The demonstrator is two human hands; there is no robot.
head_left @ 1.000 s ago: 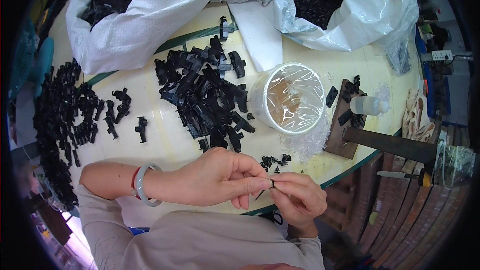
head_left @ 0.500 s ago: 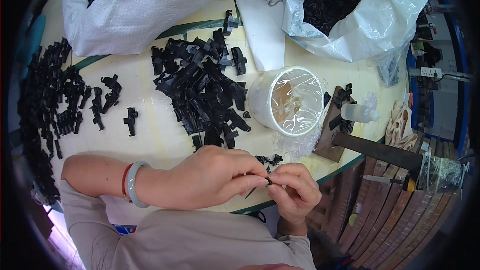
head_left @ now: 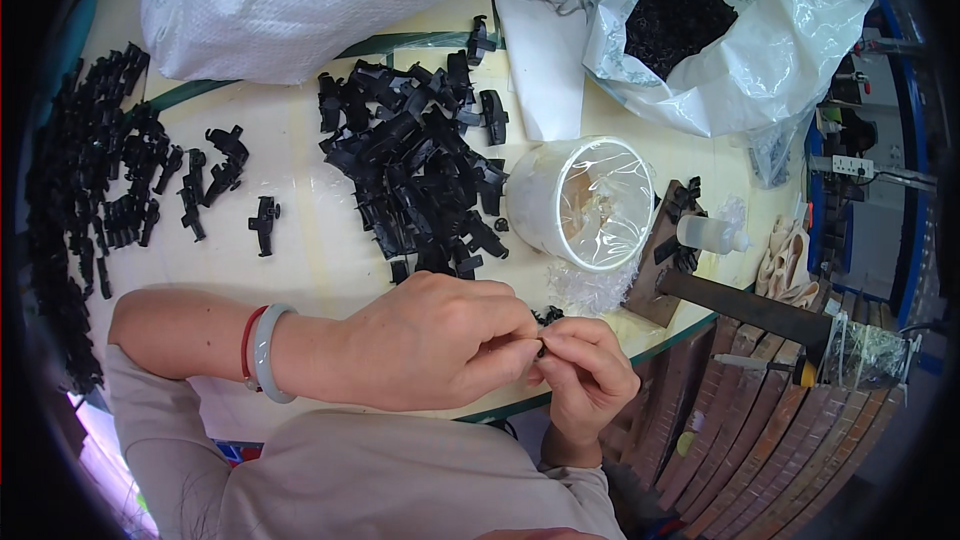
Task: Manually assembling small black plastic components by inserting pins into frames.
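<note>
Close to the table's front edge, my left hand [head_left: 440, 340] and my right hand [head_left: 585, 375] meet fingertip to fingertip. Both are closed in a pinch around a small black part [head_left: 541, 348]; the fingers cover most of it, so its shape cannot be made out. A few small black pieces [head_left: 550, 315] lie just beyond the fingertips, partly hidden by my left hand. Past my left hand spreads a heap of curved black plastic parts [head_left: 415, 160]. One such black part [head_left: 264, 226] lies alone, beyond my left wrist.
Many black parts [head_left: 90, 170] cover the table's left side. A white tub [head_left: 530, 195] lined with clear film stands right of centre. Beside it are a metal bar fixture [head_left: 745, 305] and a squeeze bottle [head_left: 708, 234]. A white woven sack [head_left: 260, 30] and plastic bag [head_left: 770, 70] fill the back.
The view has shifted slightly. A thin black end that stuck out below my left fingers no longer shows. Both hands remain pinched together on the small part.
</note>
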